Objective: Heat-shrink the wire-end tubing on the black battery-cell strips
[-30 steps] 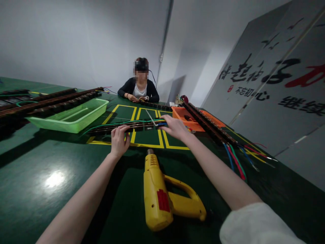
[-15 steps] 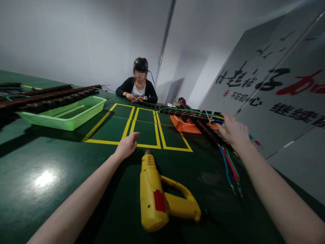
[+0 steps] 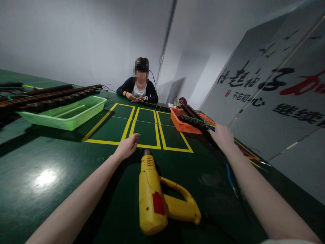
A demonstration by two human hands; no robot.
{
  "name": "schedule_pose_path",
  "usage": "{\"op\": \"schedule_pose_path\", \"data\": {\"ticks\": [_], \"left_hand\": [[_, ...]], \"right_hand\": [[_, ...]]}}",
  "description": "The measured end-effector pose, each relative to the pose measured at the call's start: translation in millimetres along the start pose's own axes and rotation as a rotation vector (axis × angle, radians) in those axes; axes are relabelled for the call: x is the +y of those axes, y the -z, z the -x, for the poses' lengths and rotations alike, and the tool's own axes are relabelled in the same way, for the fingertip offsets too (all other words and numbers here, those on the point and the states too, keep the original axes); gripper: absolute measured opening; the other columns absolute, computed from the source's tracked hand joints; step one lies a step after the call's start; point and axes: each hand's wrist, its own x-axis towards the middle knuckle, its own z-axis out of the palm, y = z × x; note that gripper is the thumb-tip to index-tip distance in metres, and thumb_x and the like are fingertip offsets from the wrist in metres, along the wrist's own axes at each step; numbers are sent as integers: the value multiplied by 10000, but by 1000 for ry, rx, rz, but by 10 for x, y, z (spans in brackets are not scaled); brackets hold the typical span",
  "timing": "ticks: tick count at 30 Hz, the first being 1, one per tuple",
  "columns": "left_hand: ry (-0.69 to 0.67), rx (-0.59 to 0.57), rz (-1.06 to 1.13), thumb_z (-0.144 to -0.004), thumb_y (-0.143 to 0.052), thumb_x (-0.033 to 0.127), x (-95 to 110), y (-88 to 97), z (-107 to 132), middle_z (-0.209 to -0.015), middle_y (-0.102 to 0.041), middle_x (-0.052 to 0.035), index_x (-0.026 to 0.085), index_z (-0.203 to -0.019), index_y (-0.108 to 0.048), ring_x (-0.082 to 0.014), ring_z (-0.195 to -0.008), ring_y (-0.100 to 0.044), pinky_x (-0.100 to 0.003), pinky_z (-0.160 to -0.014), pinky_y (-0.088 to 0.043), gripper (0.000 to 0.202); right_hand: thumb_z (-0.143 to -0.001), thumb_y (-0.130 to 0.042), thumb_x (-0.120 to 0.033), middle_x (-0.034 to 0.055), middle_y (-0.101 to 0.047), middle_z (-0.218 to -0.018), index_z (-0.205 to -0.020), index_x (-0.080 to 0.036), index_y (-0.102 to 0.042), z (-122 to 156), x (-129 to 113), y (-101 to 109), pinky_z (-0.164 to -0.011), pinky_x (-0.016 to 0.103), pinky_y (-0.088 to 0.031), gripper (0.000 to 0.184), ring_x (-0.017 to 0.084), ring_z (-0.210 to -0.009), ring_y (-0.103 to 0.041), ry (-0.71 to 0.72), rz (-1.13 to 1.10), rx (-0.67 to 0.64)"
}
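At the right, my right hand [image 3: 222, 138] is closed on a wire harness [image 3: 200, 122], a long bundle with dark wrapping and coloured wires, held low over the orange basket [image 3: 179, 126]. Some of its fingers are hidden behind the hand. My left hand [image 3: 128, 146] is empty, its fingers loosely bent and apart, over the front edge of the yellow-taped boxes. Near it, the yellow heat gun [image 3: 152, 200] lies with its nozzle pointing away from me. A blue wire end [image 3: 230, 179] hangs beside my right forearm.
A green basket [image 3: 73, 123] stands at the left, with long dark harnesses [image 3: 50, 96] lying across it. Yellow tape marks boxes on the green table [image 3: 122, 206]. Across the table sits a person [image 3: 138, 89], hands on a dark strip [image 3: 154, 105]. A lettered panel [image 3: 279, 84] rises at the right.
My right hand has moved slightly left and down. The harness that stretched left across the table now lies in over the orange basket. My left hand and the heat gun have hardly moved.
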Motion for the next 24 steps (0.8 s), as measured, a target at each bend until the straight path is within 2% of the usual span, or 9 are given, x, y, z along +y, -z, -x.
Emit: {"op": "schedule_pose_path", "data": {"ticks": [5,8,11,14,16,19,21,24], "left_hand": [[-9,-33,-5,-861,-371,194,0,7,3,-1008,-634,-59,193,-1248,-399,-183,-812,-636,-306,-688,-497,389],[5,-63,13,-863,-371,191,10,9,6,-1013,-635,-62,189,-1252,-398,-186,-822,-636,-310,-697,-497,390],[14,-77,23,-855,-382,177,13,0,6,-1006,-637,-62,198,-1256,-410,-185,-817,-635,-308,-703,-495,403],[19,-76,22,-848,-394,169,2,-5,3,-1000,-638,-64,200,-1244,-436,-181,-796,-631,-310,-706,-495,399],[23,-65,20,-844,-396,164,-9,2,2,-1002,-638,-65,197,-1224,-455,-178,-780,-628,-311,-704,-496,385],[54,-29,27,-845,-390,161,-27,22,-3,-1012,-641,-58,210,-1196,-470,-176,-790,-630,-310,-710,-501,363],[90,-3,41,-852,-386,163,-37,30,-7,-1024,-643,-50,224,-1190,-469,-176,-817,-635,-307,-720,-504,353],[119,-17,31,-842,-395,149,-40,23,-7,-1029,-647,-49,227,-1193,-464,-178,-836,-637,-303,-721,-502,365]], "right_hand": [[-905,-564,-385,80,-577,-1175,-1204,-170,-538,7,-214,-73,-819,406,-517,370,196,-979,-598,2,1,-36],[-903,-561,-399,80,-578,-1173,-1203,-172,-537,86,-191,-75,-823,413,-514,377,198,-980,-597,-54,20,-45],[-901,-553,-430,83,-570,-1186,-1212,-176,-530,258,-143,-28,-844,432,-499,403,207,-1000,-588,-60,27,-2],[-923,-490,-450,104,-563,-1196,-1281,-167,-474,504,-150,78,-894,464,-454,457,237,-1056,-562,41,0,92],[-939,-406,-439,170,-577,-1175,-1338,-106,-424,695,-183,158,-935,482,-407,520,301,-1122,-519,160,-42,141],[-911,-331,-491,187,-606,-1139,-1297,-98,-486,1024,-245,199,-922,495,-400,572,354,-1103,-518,325,-136,164],[-896,-296,-556,158,-618,-1156,-1295,-145,-502,1272,-290,130,-904,470,-424,609,332,-1080,-546,418,-212,158],[-879,-317,-610,84,-652,-1132,-1261,-244,-542,1626,-354,-96,-894,408,-459,575,273,-1039,-593,516,-301,106]]}}
